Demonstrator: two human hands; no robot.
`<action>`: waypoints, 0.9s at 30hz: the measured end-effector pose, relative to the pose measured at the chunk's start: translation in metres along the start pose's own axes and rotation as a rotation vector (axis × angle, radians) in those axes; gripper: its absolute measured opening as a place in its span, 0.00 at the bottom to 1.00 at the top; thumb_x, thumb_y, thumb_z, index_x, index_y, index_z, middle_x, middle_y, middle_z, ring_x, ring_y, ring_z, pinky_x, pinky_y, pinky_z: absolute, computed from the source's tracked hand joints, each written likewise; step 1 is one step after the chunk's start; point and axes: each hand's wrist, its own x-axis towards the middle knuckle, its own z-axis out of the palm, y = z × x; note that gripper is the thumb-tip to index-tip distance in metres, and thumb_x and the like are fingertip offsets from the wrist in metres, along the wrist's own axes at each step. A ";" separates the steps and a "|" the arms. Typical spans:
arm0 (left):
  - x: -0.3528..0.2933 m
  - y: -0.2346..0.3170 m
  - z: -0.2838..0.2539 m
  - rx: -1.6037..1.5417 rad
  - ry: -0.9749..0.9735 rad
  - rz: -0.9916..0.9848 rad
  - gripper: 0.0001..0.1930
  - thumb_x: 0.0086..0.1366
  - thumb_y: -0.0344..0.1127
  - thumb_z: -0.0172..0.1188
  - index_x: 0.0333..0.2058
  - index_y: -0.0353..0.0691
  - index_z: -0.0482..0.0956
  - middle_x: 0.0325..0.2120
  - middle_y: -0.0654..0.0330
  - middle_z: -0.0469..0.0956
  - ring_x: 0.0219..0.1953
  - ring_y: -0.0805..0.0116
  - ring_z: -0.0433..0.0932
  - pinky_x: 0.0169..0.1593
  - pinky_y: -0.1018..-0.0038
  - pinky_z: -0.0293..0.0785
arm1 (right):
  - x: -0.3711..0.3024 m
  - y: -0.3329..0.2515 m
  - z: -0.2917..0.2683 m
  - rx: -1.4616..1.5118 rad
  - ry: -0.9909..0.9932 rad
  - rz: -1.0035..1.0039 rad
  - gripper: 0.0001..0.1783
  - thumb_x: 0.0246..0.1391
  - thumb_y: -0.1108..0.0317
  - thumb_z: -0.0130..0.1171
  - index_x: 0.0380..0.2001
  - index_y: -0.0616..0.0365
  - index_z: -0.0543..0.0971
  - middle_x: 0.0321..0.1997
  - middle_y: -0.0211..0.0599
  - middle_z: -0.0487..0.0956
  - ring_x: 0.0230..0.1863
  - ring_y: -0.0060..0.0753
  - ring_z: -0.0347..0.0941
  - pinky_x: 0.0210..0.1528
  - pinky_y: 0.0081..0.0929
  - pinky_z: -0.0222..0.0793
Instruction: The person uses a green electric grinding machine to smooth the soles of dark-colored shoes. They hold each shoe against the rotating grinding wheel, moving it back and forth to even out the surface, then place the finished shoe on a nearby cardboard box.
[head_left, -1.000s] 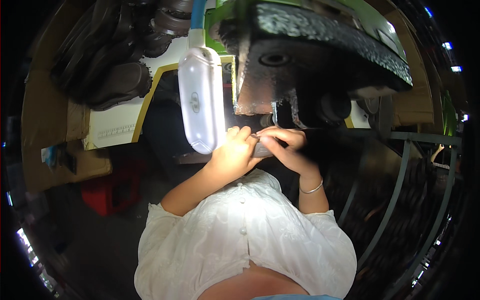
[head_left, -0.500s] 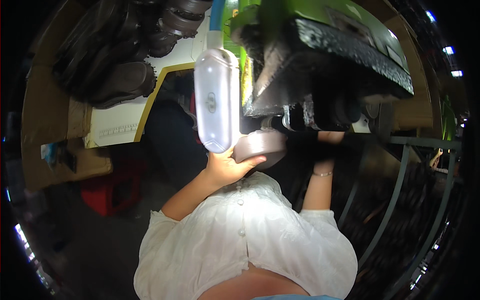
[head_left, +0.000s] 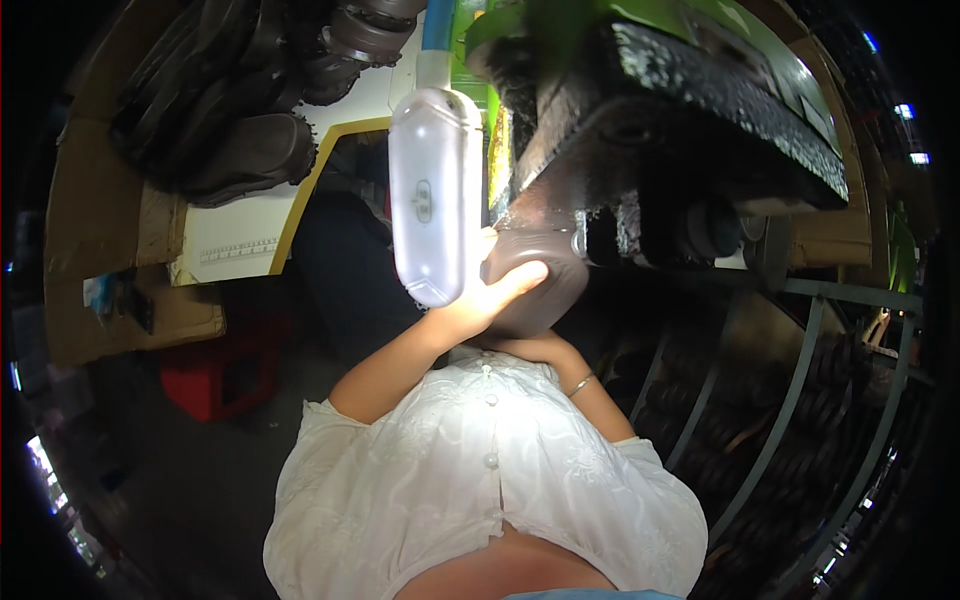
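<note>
My left hand grips a brown moulded sandal, its thumb lying across the near side. The sandal is tilted, and its far end meets the underside of a green and black machine. My right hand is just below the sandal's near end, close to my shirt; its fingers are hidden behind the sandal and my left wrist. A long white lamp hangs in front of my left hand and covers part of it.
Dark brown sandals are piled at the far left on a white board with a yellow edge, beside cardboard. A red stool stands on the floor at left. Green metal rails of a rack with dark sandals are at right.
My right hand has come from beside the machine at right to below the sandal. The sandal has been turned and raised toward the machine, with my left hand still on it.
</note>
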 end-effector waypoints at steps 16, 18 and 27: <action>-0.031 -0.012 -0.005 -0.171 0.072 -0.143 0.18 0.59 0.37 0.55 0.45 0.32 0.69 0.34 0.60 0.74 0.35 0.76 0.71 0.41 0.79 0.66 | -0.106 -0.107 -0.141 0.514 0.848 -0.755 0.27 0.34 0.74 0.53 0.44 0.66 0.68 0.42 0.47 0.74 0.43 0.39 0.72 0.50 0.33 0.67; -0.037 -0.012 -0.016 -0.142 0.054 -0.151 0.19 0.59 0.37 0.55 0.46 0.32 0.68 0.36 0.59 0.74 0.38 0.74 0.71 0.44 0.77 0.66 | -0.097 -0.126 -0.128 0.520 0.842 -0.793 0.25 0.35 0.74 0.53 0.43 0.66 0.67 0.41 0.47 0.73 0.43 0.39 0.72 0.49 0.32 0.67; -0.052 -0.022 -0.056 -0.279 0.250 -0.080 0.14 0.57 0.31 0.56 0.39 0.28 0.71 0.32 0.61 0.75 0.35 0.76 0.72 0.41 0.80 0.66 | -0.065 -0.108 -0.105 0.528 0.701 -0.778 0.25 0.33 0.75 0.55 0.42 0.67 0.68 0.38 0.42 0.74 0.39 0.32 0.72 0.47 0.25 0.66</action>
